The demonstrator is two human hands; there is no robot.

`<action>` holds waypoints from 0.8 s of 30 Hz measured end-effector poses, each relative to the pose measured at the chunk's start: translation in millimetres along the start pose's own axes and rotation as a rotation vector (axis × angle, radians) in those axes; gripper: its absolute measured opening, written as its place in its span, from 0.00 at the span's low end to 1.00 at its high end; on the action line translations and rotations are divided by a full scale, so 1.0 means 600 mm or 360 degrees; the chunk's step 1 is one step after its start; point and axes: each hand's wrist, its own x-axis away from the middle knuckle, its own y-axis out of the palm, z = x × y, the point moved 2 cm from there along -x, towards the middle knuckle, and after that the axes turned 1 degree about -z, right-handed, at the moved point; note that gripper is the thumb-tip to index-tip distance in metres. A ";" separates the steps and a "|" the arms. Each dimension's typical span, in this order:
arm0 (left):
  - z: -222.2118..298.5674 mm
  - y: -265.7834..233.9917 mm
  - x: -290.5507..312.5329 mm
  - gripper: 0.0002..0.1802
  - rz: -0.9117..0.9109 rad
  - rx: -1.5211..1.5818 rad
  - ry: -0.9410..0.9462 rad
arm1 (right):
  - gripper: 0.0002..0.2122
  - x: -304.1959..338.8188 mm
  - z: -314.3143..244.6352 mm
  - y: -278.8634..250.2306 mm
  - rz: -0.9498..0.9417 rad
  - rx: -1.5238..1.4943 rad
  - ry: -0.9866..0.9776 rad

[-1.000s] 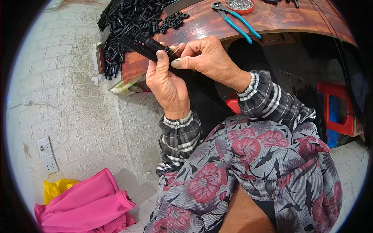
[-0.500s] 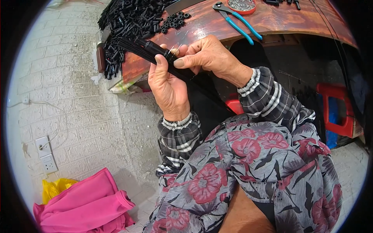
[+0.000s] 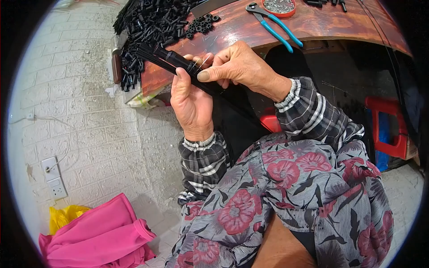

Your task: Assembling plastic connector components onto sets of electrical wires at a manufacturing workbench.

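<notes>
A black umbrella frame (image 3: 178,59), its thin ribs folded into a bundle, slants across both hands above my lap. My left hand (image 3: 194,107) holds it from below, the thumb on the near side and the fingertips showing behind the ringed plastic hub (image 3: 193,69). At that hub my right hand (image 3: 250,67) is closed, with the thumb against the frame. A thin bright wire (image 3: 203,61) shows between the right fingers and the hub. The fingers partly hide where the wire meets the hub.
On the reddish wooden table (image 3: 330,24) lie a heap of black plastic parts (image 3: 152,22), small black rings (image 3: 203,26), blue-handled pliers (image 3: 275,29) and an orange-rimmed dish (image 3: 292,12) of metal bits. A red stool (image 3: 389,149) stands right; pink cloth (image 3: 98,236) lies lower left.
My left thumb has shifted slightly left and down along the frame. The right thumb and fingers have moved a little at the hub, and the wire has changed its slant.
</notes>
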 end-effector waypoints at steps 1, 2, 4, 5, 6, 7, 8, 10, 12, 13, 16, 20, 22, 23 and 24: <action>0.010 -0.008 0.005 0.16 0.0021 -0.0019 0.0028 | 0.14 -0.005 0.005 0.011 -0.0036 -0.0017 0.0000; 0.019 -0.016 0.010 0.16 0.0091 -0.0091 0.0045 | 0.14 -0.010 0.011 0.021 -0.0084 -0.0048 0.0025; 0.026 -0.025 0.016 0.15 0.0156 -0.0155 0.0056 | 0.15 -0.015 0.014 0.029 -0.0125 -0.0071 0.0051; 0.023 -0.026 0.017 0.15 0.0145 -0.0133 0.0070 | 0.15 -0.015 0.012 0.027 -0.0130 -0.0039 0.0071; 0.020 -0.027 0.018 0.15 0.0136 -0.0112 0.0084 | 0.15 -0.015 0.011 0.025 -0.0136 -0.0008 0.0090; 0.017 -0.026 0.016 0.15 0.0131 -0.0109 0.0086 | 0.15 -0.016 0.010 0.023 -0.0135 -0.0004 0.0086; 0.015 -0.027 0.016 0.14 0.0176 -0.0070 0.0154 | 0.14 -0.018 0.010 0.022 -0.0150 0.0024 0.0114; 0.012 -0.025 0.014 0.14 0.0221 -0.0025 0.0222 | 0.14 -0.022 0.008 0.018 -0.0164 0.0056 0.0143; 0.009 -0.022 0.014 0.14 0.0289 -0.0079 0.0189 | 0.14 -0.025 0.004 0.011 -0.0153 0.0113 0.0140; 0.011 -0.022 0.015 0.14 0.0290 -0.0078 0.0195 | 0.14 -0.028 0.001 0.011 -0.0158 0.0115 0.0138; 0.015 -0.017 0.019 0.14 0.0113 -0.0065 0.0185 | 0.14 -0.036 -0.002 0.010 -0.0198 0.0045 0.0108; 0.013 -0.009 0.019 0.15 0.0052 -0.0017 0.0214 | 0.14 -0.049 0.009 0.012 -0.0241 -0.0001 -0.0004; 0.013 -0.010 0.017 0.15 0.0011 -0.0060 0.0215 | 0.13 -0.051 0.006 0.011 -0.0216 -0.0038 -0.0130; 0.011 -0.015 0.018 0.15 0.0092 -0.0055 0.0189 | 0.13 -0.049 0.000 0.009 -0.0249 -0.0001 -0.0075; 0.010 -0.018 0.019 0.15 0.0172 -0.0049 0.0162 | 0.14 -0.049 -0.004 0.006 -0.0280 0.0037 -0.0019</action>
